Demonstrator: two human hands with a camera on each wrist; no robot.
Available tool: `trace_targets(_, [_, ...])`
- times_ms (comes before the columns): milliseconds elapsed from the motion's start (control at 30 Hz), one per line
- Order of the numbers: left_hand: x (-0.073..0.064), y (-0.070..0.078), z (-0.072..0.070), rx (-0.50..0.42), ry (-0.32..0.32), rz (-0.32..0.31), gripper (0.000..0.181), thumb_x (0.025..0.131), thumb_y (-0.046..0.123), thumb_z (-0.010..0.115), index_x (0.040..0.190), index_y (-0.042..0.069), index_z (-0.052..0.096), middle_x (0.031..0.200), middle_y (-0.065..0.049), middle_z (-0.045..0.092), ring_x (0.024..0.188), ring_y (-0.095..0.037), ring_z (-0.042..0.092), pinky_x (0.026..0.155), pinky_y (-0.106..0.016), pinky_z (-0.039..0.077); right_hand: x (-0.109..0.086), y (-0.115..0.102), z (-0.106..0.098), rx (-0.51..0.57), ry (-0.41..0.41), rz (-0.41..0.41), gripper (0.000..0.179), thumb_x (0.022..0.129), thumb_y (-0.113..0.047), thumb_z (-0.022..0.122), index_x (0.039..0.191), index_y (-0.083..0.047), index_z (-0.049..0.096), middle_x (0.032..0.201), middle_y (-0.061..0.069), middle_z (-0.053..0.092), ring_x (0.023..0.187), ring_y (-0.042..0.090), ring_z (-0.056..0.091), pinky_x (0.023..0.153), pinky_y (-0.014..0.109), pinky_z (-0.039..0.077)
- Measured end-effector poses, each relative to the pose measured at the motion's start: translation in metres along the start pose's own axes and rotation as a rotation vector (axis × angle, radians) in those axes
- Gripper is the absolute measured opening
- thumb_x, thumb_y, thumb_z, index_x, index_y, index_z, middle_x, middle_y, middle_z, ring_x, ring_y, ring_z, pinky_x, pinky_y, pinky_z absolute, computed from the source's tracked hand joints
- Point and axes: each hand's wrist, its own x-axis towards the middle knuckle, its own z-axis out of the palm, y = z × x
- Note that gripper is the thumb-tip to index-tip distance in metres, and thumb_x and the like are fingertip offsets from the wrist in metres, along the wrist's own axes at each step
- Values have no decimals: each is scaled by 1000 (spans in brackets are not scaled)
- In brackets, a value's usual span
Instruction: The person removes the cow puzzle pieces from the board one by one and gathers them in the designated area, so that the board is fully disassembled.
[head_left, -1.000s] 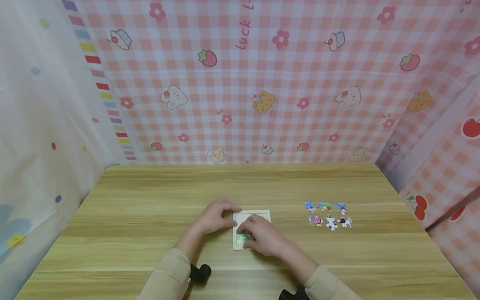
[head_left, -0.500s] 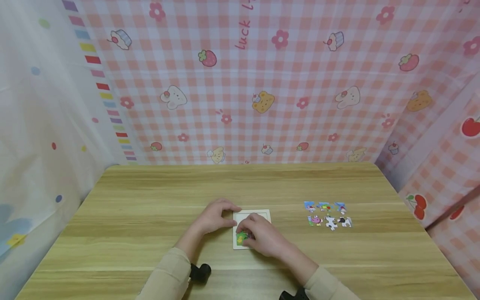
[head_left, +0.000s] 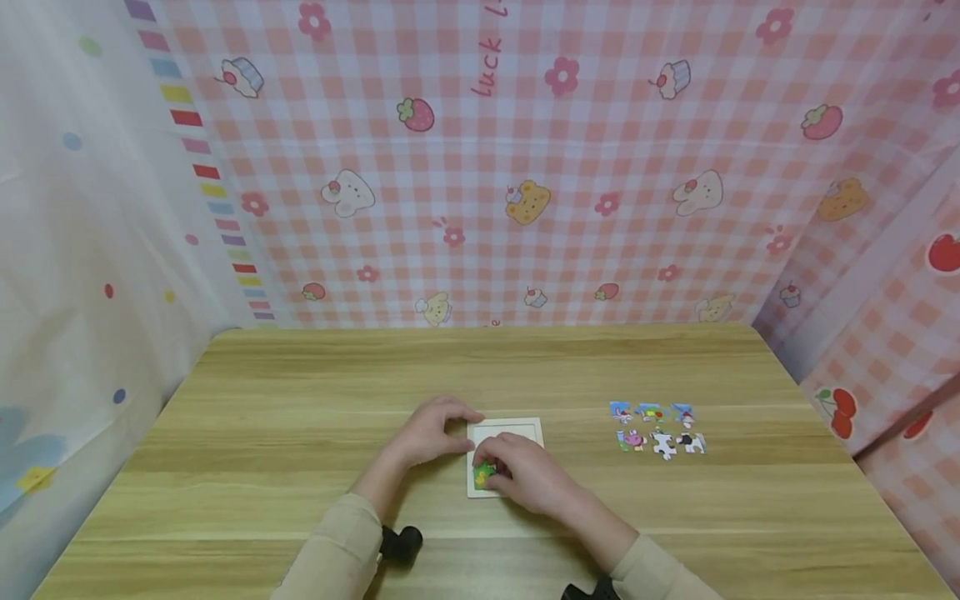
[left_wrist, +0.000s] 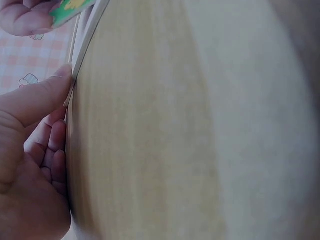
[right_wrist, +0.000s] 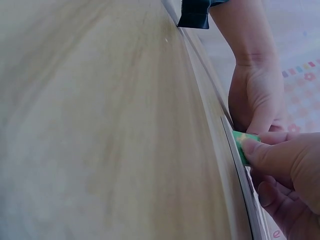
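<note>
A small pale jigsaw tray (head_left: pixel 506 422) with a raised rim lies on the table, in front of the person. My left hand (head_left: pixel 435 433) holds it at the left edge and upper left corner; the thumb (left_wrist: pixel 47 97) presses against the rim in the left wrist view. Over the tray's lower left corner, my right hand (head_left: pixel 525 473) pinches a green jigsaw piece (head_left: pixel 482 476) with a yellow figure. The right wrist view shows the thumb on that piece (right_wrist: pixel 240 144), close above the tray. The right hand hides the tray's lower right part.
Several loose jigsaw pieces (head_left: pixel 663 445) lie in two rows to the right of the tray. The wood-grain table (head_left: pixel 300 375) ends at a pink checked cloth (head_left: pixel 480 233). A black wrist device (head_left: pixel 401 546) sits below the left sleeve.
The green piece has tilted and shifted slightly in my right fingers, and its colour shows with less glare. My left hand and the loose pieces stay where they were.
</note>
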Motion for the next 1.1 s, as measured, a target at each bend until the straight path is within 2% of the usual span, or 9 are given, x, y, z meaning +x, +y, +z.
trace_targets(167, [0, 0, 0, -15, 0, -3, 33, 86, 6, 83, 119, 6, 76, 120, -10, 68, 118, -33, 59, 107, -53, 45, 0, 0, -1, 34, 3, -2, 21, 87, -1, 80, 100, -14, 68, 88, -7, 62, 81, 5, 54, 75, 25, 50])
trace_targets(500, [0, 1, -1, -7, -9, -1, 33, 87, 8, 83, 119, 5, 75, 122, -10, 67, 120, -33, 58, 107, -54, 44, -9, 7, -12, 218, 15, 29, 17, 92, -2, 75, 102, -13, 70, 92, -7, 65, 82, 4, 53, 73, 24, 50])
trace_targets(733, [0, -1, 0, 2, 1, 7, 33, 87, 7, 83, 118, 5, 76, 120, -10, 68, 117, -32, 58, 107, -52, 45, -20, 12, -27, 227, 39, 66, 17, 93, -2, 73, 103, -15, 70, 94, -3, 68, 84, 7, 56, 76, 26, 52])
trace_targets(1100, [1, -2, 2, 5, 7, 2, 33, 86, 6, 83, 118, 5, 76, 120, -10, 69, 118, -33, 59, 109, -52, 44, -47, 29, -48, 210, 96, 147, 17, 94, 0, 71, 108, -11, 71, 102, -5, 69, 87, 8, 58, 79, 27, 53])
